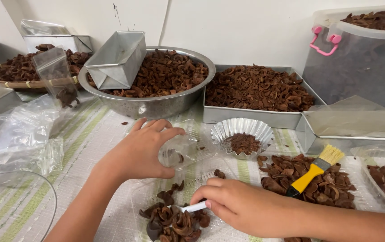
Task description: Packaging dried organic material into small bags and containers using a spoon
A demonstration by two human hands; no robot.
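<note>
The left hand (141, 150) grips a clear plastic container (184, 150) tilted on its side. The right hand (235, 204) pinches a small white scoop (191, 207) touching brown dried pieces (174, 222).

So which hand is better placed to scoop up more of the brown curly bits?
Probably the right hand: its fingers pinch the white scoop beside the brown pile. The left hand is busy gripping the clear container.

Two hands are at work: the left hand (141, 150) and the right hand (235, 206). There is one round metal bowl (156, 105), one fluted foil cup (242, 130), one yellow-handled brush (314, 170), one small clear container (184, 150) and one white scoop (193, 207). Rectangular metal tins number at least four (some partly hidden), the nearest upended in the bowl (117, 60).
</note>
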